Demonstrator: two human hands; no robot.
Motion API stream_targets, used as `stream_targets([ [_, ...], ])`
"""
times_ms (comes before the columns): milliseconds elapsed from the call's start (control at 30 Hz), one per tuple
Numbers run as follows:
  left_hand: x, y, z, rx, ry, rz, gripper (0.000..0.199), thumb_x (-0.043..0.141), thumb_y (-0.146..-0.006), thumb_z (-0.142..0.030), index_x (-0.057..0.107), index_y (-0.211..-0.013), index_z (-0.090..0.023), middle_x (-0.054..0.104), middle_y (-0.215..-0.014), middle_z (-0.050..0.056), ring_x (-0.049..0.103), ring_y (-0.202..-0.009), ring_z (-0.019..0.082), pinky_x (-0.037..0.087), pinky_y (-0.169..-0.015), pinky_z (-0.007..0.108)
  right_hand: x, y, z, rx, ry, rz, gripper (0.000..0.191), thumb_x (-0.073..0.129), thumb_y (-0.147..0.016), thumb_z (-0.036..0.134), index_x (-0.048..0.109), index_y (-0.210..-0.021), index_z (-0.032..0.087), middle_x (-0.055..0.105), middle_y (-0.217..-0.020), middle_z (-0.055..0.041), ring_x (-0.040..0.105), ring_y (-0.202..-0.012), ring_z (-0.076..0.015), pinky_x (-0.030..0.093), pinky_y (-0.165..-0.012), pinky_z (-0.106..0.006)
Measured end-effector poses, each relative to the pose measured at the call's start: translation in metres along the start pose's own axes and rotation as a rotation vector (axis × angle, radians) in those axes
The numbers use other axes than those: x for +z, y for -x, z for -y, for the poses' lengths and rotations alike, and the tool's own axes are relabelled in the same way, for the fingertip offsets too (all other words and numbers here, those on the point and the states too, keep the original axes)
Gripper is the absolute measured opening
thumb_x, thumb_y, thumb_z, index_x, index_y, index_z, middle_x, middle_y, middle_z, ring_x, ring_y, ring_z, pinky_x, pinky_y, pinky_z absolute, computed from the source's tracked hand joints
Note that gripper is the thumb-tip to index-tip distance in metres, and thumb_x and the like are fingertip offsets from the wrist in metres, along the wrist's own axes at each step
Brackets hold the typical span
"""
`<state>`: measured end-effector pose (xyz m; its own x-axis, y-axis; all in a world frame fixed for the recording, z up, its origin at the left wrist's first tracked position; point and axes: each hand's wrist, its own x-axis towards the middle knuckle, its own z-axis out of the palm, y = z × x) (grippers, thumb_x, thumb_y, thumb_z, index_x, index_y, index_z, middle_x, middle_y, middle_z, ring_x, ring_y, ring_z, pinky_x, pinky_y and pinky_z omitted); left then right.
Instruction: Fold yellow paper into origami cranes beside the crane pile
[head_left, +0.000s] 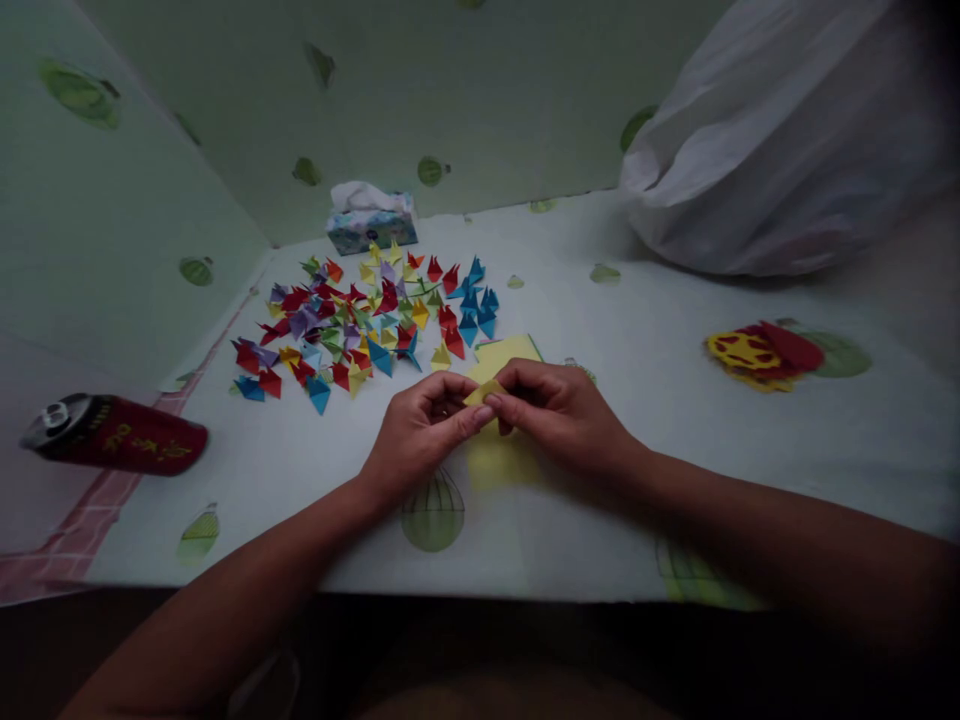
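Note:
A small folded piece of yellow paper (486, 391) is pinched between my two hands near the middle of the view. My left hand (427, 420) grips its left side with thumb and fingers. On its right side, the thumb and forefinger of my right hand (559, 410) press the paper. Beneath both hands lie yellow paper sheets (504, 355), partly covered by my fingers. Folded paper cranes (386, 295) in red, blue, purple, green and yellow are spread over the table just beyond my left hand.
A tissue box (373, 230) stands by the back wall. At the left edge is a dark red can (142, 435). Red and yellow paper cut-outs (757, 355) lie at the right, below a large white plastic bag (780, 150). The table's front edge (480, 597) runs below my forearms.

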<state>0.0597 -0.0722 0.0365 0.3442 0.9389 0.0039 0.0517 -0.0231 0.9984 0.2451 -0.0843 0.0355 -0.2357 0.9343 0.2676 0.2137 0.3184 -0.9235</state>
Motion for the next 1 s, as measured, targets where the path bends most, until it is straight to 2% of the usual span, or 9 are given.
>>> stream_targets([
  [167,0.0011,0.0,0.0013,0.008,-0.048,0.016,0.029,0.08,-0.08,-0.041,0.07,-0.076,-0.015,0.066,-0.069,0.001,0.057,-0.065,0.011,0.046,-0.063,0.023,0.0002,-0.0011,-0.0025,0.04,-0.087,0.0,0.022,0.064,-0.089,0.028,0.059,-0.07,0.018,0.062,-0.065,0.0009,0.055,-0.061,-0.011,0.041,-0.057,-0.025],
  [433,-0.0001,-0.0006,0.0042,0.042,-0.086,-0.028,0.026,0.078,-0.08,-0.04,0.068,-0.079,-0.016,0.067,-0.075,0.002,0.06,-0.067,0.012,0.049,-0.063,0.024,0.0012,-0.001,-0.0046,0.066,-0.076,0.034,0.016,0.064,-0.087,0.028,0.059,-0.075,0.018,0.062,-0.065,0.0006,0.056,-0.061,-0.0125,0.041,-0.057,-0.027],
  [600,-0.0007,-0.0011,0.0045,0.009,-0.046,0.06,0.029,0.076,-0.083,-0.043,0.068,-0.078,-0.016,0.066,-0.071,0.001,0.061,-0.066,0.012,0.05,-0.065,0.024,0.0,-0.0013,-0.0014,0.058,-0.142,0.022,0.017,0.066,-0.086,0.026,0.06,-0.073,0.017,0.061,-0.066,0.0013,0.056,-0.062,-0.0116,0.044,-0.059,-0.026],
  [767,-0.0014,-0.002,0.0059,0.001,-0.02,0.084,0.027,0.078,-0.082,-0.041,0.066,-0.084,-0.016,0.066,-0.073,0.0,0.062,-0.067,0.012,0.051,-0.066,0.024,-0.0005,-0.0013,0.0007,0.073,-0.167,0.002,0.018,0.067,-0.086,0.025,0.06,-0.071,0.018,0.061,-0.066,0.002,0.057,-0.062,-0.0111,0.047,-0.06,-0.026],
  [900,-0.0022,-0.001,0.0068,-0.006,-0.111,0.132,0.025,0.07,-0.087,-0.04,0.064,-0.08,-0.017,0.065,-0.07,0.001,0.06,-0.066,0.012,0.048,-0.065,0.025,-0.0008,-0.0018,-0.0014,0.094,-0.196,0.0,0.017,0.067,-0.085,0.026,0.06,-0.071,0.018,0.062,-0.065,0.0022,0.057,-0.061,-0.0112,0.047,-0.061,-0.026],
  [1000,-0.0027,0.0005,0.0059,0.048,-0.234,0.099,0.026,0.067,-0.089,-0.038,0.06,-0.075,-0.018,0.062,-0.067,0.0,0.056,-0.063,0.012,0.044,-0.062,0.024,-0.0002,-0.0014,-0.0029,0.108,-0.187,0.004,0.019,0.066,-0.086,0.027,0.059,-0.071,0.018,0.062,-0.065,0.0018,0.057,-0.061,-0.0114,0.047,-0.06,-0.026],
])
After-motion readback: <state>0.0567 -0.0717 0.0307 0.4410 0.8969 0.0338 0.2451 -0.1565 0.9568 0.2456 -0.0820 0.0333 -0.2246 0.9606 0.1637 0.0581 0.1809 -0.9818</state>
